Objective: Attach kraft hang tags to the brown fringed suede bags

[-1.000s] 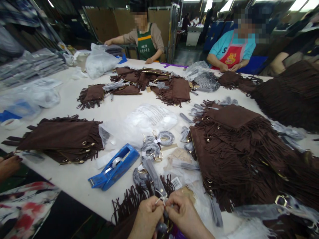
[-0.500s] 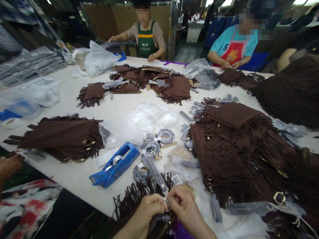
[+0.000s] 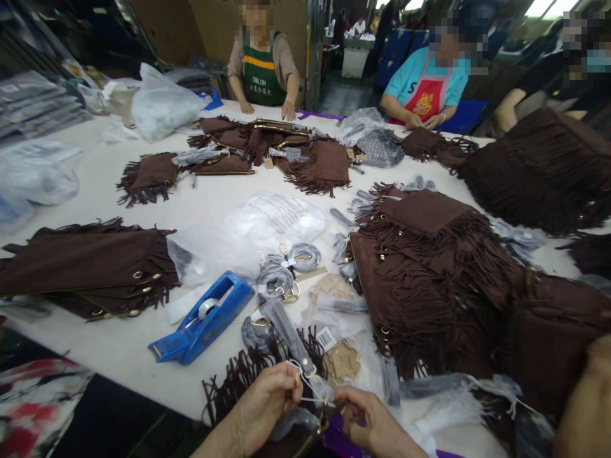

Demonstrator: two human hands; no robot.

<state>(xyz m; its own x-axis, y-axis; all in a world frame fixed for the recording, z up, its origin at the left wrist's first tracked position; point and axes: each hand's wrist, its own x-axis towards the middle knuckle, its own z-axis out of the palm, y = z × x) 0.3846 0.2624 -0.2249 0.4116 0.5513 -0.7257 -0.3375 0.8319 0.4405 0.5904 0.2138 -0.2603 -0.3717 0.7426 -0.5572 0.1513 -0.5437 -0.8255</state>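
My left hand (image 3: 267, 401) pinches a white string (image 3: 312, 400) that runs across to my right hand (image 3: 366, 416), whose fingers are also closed on it. Between them, a grey plastic-wrapped wrist strap (image 3: 290, 334) ends in a metal stud and a clasp near the string. Beneath my hands lies a dark brown fringed bag (image 3: 229, 388), mostly hidden by my wrists, with a bit of gold zipper showing. A brown paper hang tag (image 3: 344, 361) and a white barcode label (image 3: 326, 340) rest just beyond my fingers.
A blue tape dispenser (image 3: 203, 318) stands to the left, with coiled straps (image 3: 277, 280) beside it. Stacked brown fringed bags (image 3: 429, 267) fill the right; another pile (image 3: 95, 267) lies left. Co-workers stand across the table (image 3: 119, 175), and someone's arm (image 3: 587, 407) reaches in at lower right.
My hands have moved apart, stretching the string between them. The view has shifted slightly right. A person's arm with a brown bag has appeared at right; the far-left hand has left view.
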